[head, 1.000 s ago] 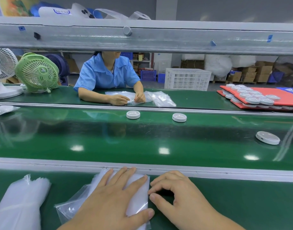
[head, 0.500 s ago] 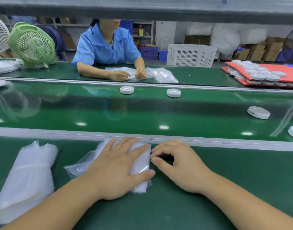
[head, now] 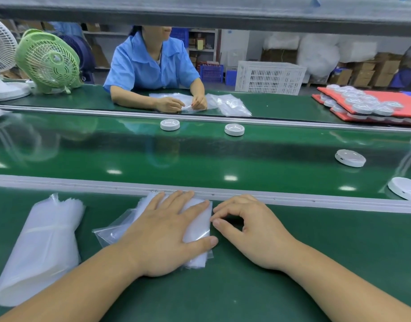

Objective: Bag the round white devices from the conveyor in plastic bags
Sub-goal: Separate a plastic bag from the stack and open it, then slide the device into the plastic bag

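**Step in hand:** freeing one bag from the stack; bagging itself not yet begun.

**Left hand**: flat, fingers straight, pressing down on the bags.

**Right hand**: just right of the left, fingers curled, thumb and forefinger tips touching the stack's right edge. Whether a sheet is actually pinched cannot be told.

**Devices:** none in either hand. All lie on the belt beyond the hands. One is ahead and well to the right of the right hand, with another past it. Two more are far ahead.

**Next move, as judged:** peel the top bag clear while the left hand pins the rest. Open its mouth, then reach forward-right for a device.
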{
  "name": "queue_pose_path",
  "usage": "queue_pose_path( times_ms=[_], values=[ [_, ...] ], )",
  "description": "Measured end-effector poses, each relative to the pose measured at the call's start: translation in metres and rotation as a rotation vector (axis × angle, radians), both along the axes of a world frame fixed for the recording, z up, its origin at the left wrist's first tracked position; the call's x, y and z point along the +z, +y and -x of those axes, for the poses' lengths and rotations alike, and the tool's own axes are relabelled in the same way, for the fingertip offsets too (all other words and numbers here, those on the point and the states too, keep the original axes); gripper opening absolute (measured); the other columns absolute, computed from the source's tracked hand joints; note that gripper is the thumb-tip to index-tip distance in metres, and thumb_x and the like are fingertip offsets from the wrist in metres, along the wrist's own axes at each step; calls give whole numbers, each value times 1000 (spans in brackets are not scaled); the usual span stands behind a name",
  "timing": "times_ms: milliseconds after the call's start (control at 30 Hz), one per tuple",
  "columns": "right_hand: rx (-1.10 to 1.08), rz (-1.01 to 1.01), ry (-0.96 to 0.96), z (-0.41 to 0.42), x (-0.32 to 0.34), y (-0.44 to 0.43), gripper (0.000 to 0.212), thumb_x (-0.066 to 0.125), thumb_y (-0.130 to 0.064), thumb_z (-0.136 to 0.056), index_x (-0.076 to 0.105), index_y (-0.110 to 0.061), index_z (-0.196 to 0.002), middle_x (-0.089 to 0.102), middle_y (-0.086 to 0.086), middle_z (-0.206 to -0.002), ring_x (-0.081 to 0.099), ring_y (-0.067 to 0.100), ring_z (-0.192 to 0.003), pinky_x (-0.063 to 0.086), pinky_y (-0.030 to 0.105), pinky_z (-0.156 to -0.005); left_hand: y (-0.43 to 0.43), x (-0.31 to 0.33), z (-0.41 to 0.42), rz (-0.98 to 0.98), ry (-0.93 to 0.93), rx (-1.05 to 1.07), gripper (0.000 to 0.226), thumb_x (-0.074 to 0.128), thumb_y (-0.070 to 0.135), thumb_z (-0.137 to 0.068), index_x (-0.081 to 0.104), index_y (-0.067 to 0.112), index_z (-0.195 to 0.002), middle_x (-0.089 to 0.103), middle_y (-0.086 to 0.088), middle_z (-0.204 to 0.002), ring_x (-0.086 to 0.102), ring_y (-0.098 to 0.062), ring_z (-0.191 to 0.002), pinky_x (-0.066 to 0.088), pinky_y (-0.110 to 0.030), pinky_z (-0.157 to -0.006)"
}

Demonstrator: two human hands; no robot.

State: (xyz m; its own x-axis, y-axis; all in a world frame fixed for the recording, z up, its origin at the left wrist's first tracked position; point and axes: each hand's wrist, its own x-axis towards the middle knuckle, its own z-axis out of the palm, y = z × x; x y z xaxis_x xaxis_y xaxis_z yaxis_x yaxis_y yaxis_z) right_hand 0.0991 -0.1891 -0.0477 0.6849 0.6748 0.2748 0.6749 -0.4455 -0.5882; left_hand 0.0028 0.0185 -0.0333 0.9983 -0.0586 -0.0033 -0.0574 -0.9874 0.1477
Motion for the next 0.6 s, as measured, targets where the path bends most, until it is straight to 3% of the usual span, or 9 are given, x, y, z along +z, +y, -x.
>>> queue_pose_path(
  times_ms=[600],
  values=[
    [9, 13, -4, 2, 1, -1, 25, 52, -59, -87, 70, -46, -98, 59, -39, -113, 47, -3, -121, 36, 19, -103, 0, -3, -1, 15, 7, 14, 85, 9, 95, -77, -7, 58, -151, -17, 18, -165, -26, 3, -145, -16, -39, -121]
  ],
)
